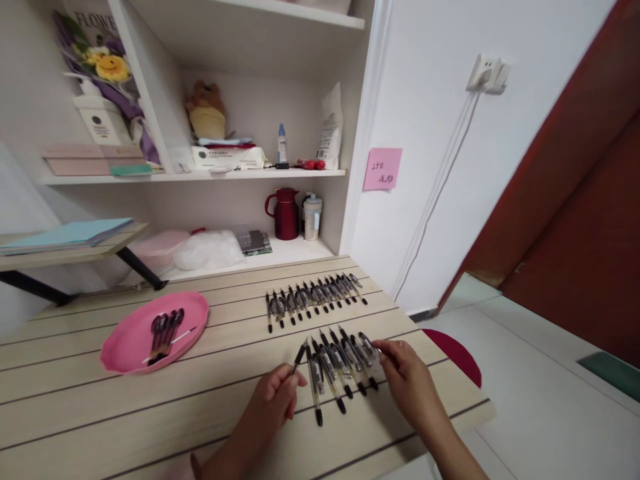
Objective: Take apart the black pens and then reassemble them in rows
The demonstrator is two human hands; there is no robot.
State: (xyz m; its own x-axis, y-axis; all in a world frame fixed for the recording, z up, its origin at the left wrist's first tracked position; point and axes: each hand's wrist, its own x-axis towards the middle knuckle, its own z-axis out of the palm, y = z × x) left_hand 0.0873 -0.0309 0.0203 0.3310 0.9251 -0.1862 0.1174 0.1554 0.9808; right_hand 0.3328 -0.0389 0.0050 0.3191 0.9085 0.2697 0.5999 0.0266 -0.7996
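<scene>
My left hand [280, 393] is closed around a black pen [299, 355], whose tip points up and away from me. Just right of it, a row of clear-barrelled pens [341, 363] with black ends lies side by side on the table. At the right end of that row, the thumb and fingers of my right hand [407, 370] pinch the end of another pen [367, 343]. Farther back is a second, longer row of similar pens [314, 298]. A pink tray [125, 337] to the left holds several dark pens [165, 331] and a thin white stick.
The slatted wooden table [240, 373] ends at the right above a dark red round seat [453, 353]. Behind it, a white shelf unit holds a red jug [287, 215] and a light cup [313, 218]. A small raised stand [100, 247] with blue paper is at left.
</scene>
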